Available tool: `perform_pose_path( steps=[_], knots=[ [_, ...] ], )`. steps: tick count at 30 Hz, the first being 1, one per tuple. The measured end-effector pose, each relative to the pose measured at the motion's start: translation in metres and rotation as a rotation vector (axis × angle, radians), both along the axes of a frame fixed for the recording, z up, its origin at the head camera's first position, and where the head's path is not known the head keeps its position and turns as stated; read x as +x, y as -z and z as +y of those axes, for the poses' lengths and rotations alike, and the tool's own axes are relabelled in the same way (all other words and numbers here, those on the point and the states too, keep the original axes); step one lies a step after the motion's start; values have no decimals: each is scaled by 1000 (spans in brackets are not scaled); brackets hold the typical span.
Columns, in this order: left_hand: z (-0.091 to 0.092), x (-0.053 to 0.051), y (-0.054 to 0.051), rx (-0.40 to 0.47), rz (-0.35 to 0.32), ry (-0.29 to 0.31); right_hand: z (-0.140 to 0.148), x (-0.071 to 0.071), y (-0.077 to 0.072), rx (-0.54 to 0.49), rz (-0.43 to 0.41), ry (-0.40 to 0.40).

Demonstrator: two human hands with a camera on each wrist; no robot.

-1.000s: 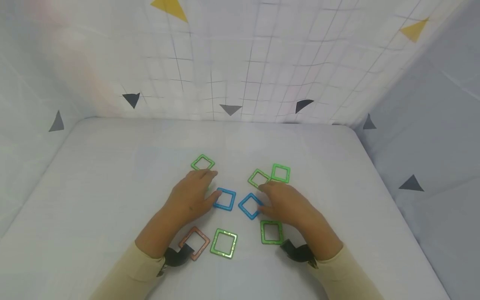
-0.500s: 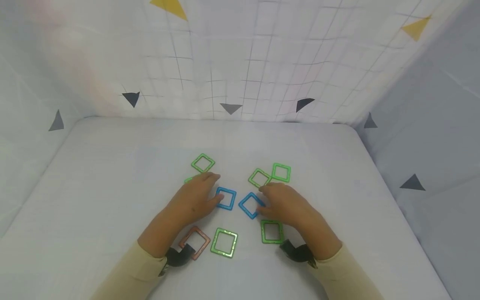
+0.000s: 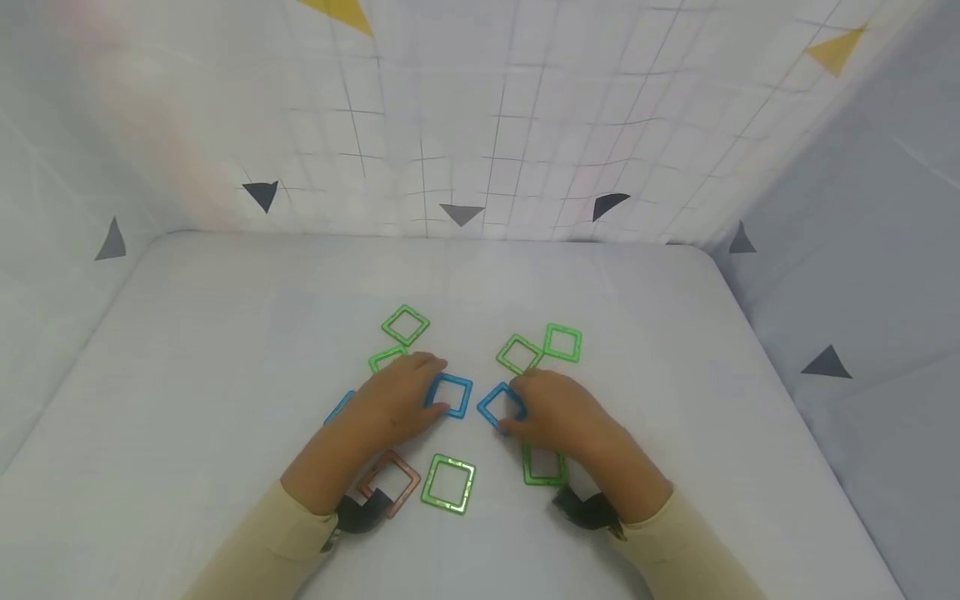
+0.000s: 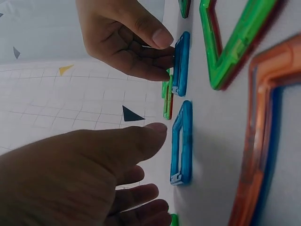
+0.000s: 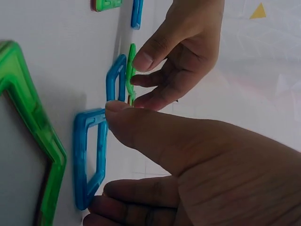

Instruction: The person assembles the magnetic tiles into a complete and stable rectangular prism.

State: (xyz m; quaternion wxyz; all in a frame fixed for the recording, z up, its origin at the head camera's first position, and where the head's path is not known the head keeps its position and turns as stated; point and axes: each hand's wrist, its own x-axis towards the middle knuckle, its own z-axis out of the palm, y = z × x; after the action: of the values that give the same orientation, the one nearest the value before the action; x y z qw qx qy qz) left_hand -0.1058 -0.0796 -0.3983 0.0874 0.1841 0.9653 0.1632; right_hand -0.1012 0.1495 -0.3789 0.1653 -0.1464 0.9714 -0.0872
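Observation:
Two blue square magnetic building tiles with hollow centres lie flat near the middle of the table. My left hand [image 3: 401,400] is spread over the left blue tile [image 3: 467,399]; in the left wrist view the thumb [image 4: 150,139] stands just off its edge. At the right blue tile [image 3: 490,395], my right hand [image 3: 558,408] reaches across opposite corners. Its thumb [image 5: 117,107] appears to touch one corner in the right wrist view, with the fingers by the other. Under the left hand and forearm, a green tile [image 3: 387,353] and another blue tile [image 3: 340,407] are partly hidden.
Farther back lie a green tile [image 3: 393,315] on the left and two more, a green one [image 3: 529,343] and a brighter one [image 3: 577,343], on the right. Nearer are an orange tile [image 3: 405,465], a green tile [image 3: 468,488] and another green tile [image 3: 545,481].
My left hand has drawn back slightly, uncovering more of the green tile and part of a blue one. My right hand has shifted left over the right blue tile. The tiles have stayed put.

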Motion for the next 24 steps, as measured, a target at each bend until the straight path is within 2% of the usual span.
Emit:
perform_pose_path(
  steps=[7,13,24],
  knots=[
    [0,0,3,25,-67,24,-3,1,5,40,58,-44],
    [-1,1,5,3,-52,53,-4,1,7,80,76,-58],
    [2,3,5,-31,-37,48,-4,1,11,60,84,-98]
  ],
)
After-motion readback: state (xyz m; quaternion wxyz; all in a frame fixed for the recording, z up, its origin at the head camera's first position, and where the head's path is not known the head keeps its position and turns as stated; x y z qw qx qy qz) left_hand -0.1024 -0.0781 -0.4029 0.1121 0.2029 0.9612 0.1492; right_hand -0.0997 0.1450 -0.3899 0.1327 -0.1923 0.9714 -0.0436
